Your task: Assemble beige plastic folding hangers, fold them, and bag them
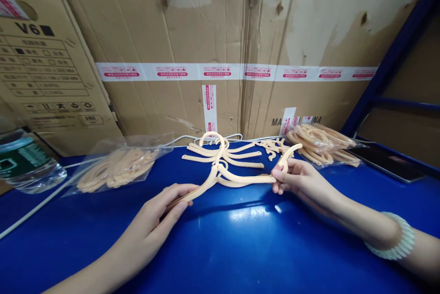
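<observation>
A pale, wood-coloured clothes hanger (247,179) is held up above the blue table, its curved hook at the top. My left hand (165,214) pinches the end of its left arm between thumb and fingers. With my right hand (295,179) I grip the tip of the other arm, and a small curved hook piece (286,159) of the same colour rises from those fingers. Whether that piece is fixed to the arm I cannot tell. Just behind the held hanger lie several similar hanger parts (242,164), overlapping its hook in view.
Loose small hooks (271,149) lie at the back. Clear bags of hanger parts stand left (120,170) and right (319,143). A water bottle (30,166), a white cable (37,207) and a dark phone (392,163) are at the sides. Cardboard (178,33) closes off the back.
</observation>
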Tool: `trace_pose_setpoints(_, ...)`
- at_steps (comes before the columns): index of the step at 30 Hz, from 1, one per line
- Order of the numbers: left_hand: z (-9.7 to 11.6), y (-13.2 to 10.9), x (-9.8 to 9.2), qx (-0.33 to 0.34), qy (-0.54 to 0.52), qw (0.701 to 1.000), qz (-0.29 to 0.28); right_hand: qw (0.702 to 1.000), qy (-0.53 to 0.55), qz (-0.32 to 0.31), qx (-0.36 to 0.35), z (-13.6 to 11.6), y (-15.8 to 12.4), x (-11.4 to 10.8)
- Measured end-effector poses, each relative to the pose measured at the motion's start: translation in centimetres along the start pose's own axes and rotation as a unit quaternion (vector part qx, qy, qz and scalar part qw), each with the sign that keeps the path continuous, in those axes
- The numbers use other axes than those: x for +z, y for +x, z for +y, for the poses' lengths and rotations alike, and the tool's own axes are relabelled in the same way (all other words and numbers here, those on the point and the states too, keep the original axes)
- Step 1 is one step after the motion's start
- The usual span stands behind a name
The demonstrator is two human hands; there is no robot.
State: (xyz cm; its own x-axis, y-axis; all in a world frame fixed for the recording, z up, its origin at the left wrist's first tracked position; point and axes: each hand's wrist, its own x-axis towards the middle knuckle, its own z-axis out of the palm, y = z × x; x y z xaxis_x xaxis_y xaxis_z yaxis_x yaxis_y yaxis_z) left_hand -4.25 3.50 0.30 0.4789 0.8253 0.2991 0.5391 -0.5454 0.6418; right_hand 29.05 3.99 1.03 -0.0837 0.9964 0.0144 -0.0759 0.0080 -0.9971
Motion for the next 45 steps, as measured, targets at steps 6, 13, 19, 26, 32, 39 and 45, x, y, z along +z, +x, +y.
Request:
trace_pose_setpoints(6, 0.1, -0.2, 0.1, 0.007, -0.014, 1.0, 0.021, 0.999, 0.045, 0.006, 0.01, -0.7, -0.1, 0.0)
trace_pose_setpoints(13, -1.5, 0.8, -1.9, 0.189, 0.199, 0.957, 0.091, 0.998, 0.057, 0.014, -0.017, -2.7, 1.1, -2.8)
trace_pose_setpoints(19, -2.3, 1.4, -2.8, 0.283, 0.36, 0.883, 0.101, 0.978, -0.186, -0.09, 0.016, -3.6, 2.2, -6.7)
trace_pose_setpoints(26, -2.1, 1.3, -2.3, 0.273, 0.357, 0.891, 0.062, 0.887, -0.443, -0.124, -0.039, -3.8, 2.6, -7.1)
trace_pose_setpoints(32, -2.2, 1.2, -2.1, 0.249, 0.346, 0.904, 0.027, 0.838, -0.531, -0.111, -0.059, -3.4, 2.6, -7.3)
trace_pose_setpoints(39, -1.8, 0.9, -2.1, 0.212, 0.326, 0.921, 0.038, 0.815, -0.56, -0.089, -0.117, -3.1, 2.5, -6.8)
trace_pose_setpoints(45, -2.0, 0.8, -1.9, 0.101, 0.322, 0.94, 0.053, 0.81, -0.541, -0.139, -0.178, -2.7, 1.8, -5.4)
